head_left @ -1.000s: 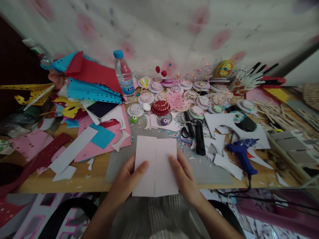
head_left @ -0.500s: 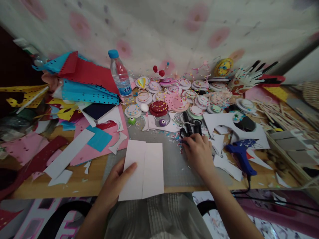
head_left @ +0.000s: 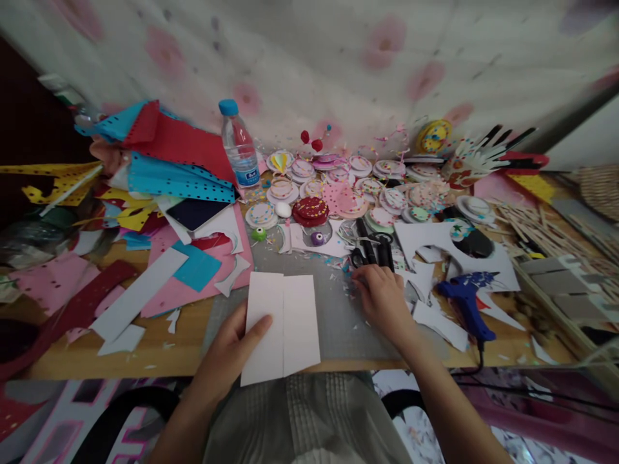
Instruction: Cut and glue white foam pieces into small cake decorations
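Observation:
My left hand (head_left: 236, 348) grips a folded white card (head_left: 298, 325) by its left side, thumb on top. A straight line divides the card's front into two panels, and it is held over the front edge of a grey cutting mat (head_left: 338, 335). My right hand (head_left: 382, 298) rests low over the mat with curled fingers, just in front of black-handled scissors (head_left: 358, 258) and other black tools (head_left: 385, 248). Whatever lies under its fingertips is too small or hidden to make out. Small paper scraps are scattered around these fingers.
A blue glue gun (head_left: 469, 303) with a cord lies right of my right hand. Behind the mat stand several decorated paper discs (head_left: 311, 211) and a water bottle (head_left: 240, 151). Coloured sheets (head_left: 181, 177) and a phone (head_left: 197, 214) are at left, wooden sticks (head_left: 541, 225) at right.
My right hand has drawn slightly back from the black tools toward me. The left hand and the white card have tilted and shifted a little. The whole view has swung slightly.

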`<state>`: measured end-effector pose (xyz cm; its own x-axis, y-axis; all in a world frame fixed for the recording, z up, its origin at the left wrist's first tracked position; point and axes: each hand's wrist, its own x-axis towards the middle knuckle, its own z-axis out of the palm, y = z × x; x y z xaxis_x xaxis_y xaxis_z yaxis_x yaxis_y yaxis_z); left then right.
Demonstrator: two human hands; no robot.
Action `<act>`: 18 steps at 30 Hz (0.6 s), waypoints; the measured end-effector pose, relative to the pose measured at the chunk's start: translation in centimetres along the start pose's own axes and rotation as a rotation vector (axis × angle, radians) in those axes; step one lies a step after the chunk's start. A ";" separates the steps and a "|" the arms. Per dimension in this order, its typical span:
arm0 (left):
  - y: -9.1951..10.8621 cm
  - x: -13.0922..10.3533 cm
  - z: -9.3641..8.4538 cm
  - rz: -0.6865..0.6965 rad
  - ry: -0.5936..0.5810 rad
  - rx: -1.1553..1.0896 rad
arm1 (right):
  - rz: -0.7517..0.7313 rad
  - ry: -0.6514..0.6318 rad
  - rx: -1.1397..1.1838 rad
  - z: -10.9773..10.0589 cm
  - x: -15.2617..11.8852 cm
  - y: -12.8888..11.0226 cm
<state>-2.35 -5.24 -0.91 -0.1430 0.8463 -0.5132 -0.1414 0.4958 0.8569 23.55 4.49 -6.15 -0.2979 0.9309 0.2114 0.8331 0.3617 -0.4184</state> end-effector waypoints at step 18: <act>-0.6 -1.1 -1.2 -0.033 0.030 -0.078 | 0.417 0.033 1.076 -2.0 0.6 -2.9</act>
<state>-3.31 -6.68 -0.91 -0.1661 0.8226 -0.5438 -0.2222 0.5060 0.8334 21.91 3.93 -3.01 -0.0675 0.9922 -0.1046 0.0312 -0.1027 -0.9942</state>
